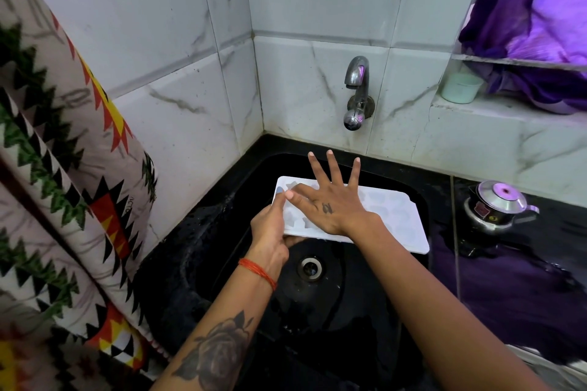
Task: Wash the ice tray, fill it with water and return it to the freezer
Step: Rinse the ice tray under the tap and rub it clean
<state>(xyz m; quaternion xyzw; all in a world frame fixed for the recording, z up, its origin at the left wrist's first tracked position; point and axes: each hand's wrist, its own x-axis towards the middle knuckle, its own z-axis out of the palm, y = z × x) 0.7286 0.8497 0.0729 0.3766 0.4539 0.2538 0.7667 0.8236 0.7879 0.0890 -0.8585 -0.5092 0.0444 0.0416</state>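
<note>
Occlusions and cut-offs, located from the sink (178, 267). Tray (394, 219), over the basin: its middle moulds lie hidden under the spread right hand (330, 200); its near-left corner is covered by the left hand (270, 232), whose fingers pass beneath the tray, out of sight. Mould shapes too faint to tell. Both forearms are cut by the lower edge. Sink: near rim cut by the lower edge. Kettle (498, 206), right of the sink: label unreadable. Patterned cloth (63, 168), left of the sink: cut by the left edge.
</note>
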